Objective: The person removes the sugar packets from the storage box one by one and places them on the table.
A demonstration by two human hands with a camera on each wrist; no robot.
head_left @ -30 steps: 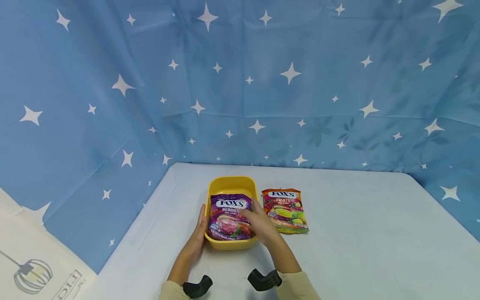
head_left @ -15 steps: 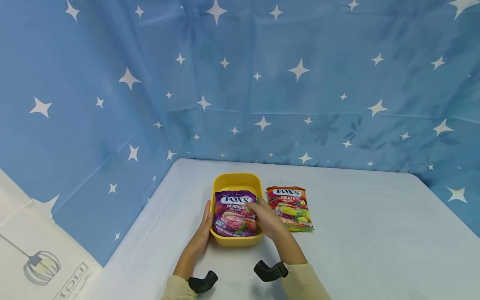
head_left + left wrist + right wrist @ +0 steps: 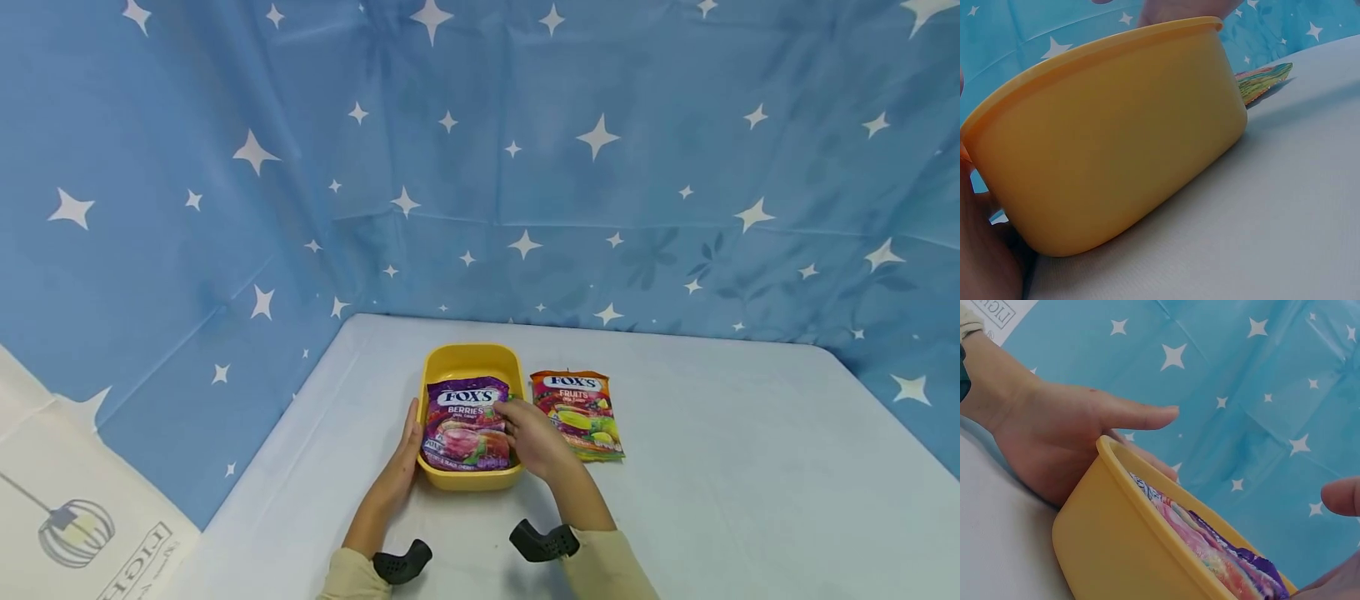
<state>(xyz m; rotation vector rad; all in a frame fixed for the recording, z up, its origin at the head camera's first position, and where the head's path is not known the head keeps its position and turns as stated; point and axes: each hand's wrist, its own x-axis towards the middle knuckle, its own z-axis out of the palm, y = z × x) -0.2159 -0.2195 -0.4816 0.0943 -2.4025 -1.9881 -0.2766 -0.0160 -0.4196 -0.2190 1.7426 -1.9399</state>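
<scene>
A purple bag of Fox's Berries candy [image 3: 465, 425] lies face up in a yellow plastic container [image 3: 468, 482], label towards me. My left hand [image 3: 400, 471] rests along the container's left wall with its fingers extended. In the right wrist view, that hand's thumb [image 3: 1147, 417] sticks out above the rim. My right hand [image 3: 536, 437] is over the container's right rim, fingertips at the bag's right edge. Its thumb [image 3: 1342, 497] stands raised off the bag in the right wrist view. The left wrist view shows mostly the outer wall of the container [image 3: 1122, 137].
An orange-red bag of Fox's Fruits candy [image 3: 577, 417] lies flat on the white table [image 3: 735, 467], just right of the container. Its lower corner shows past the container in the left wrist view. Behind the table hangs a blue curtain [image 3: 555, 192] with white stars.
My right hand has shifted slightly, its thumb drawing back from the bag's face towards its right edge. The left hand stays at the container's side. The head view has tilted a little.
</scene>
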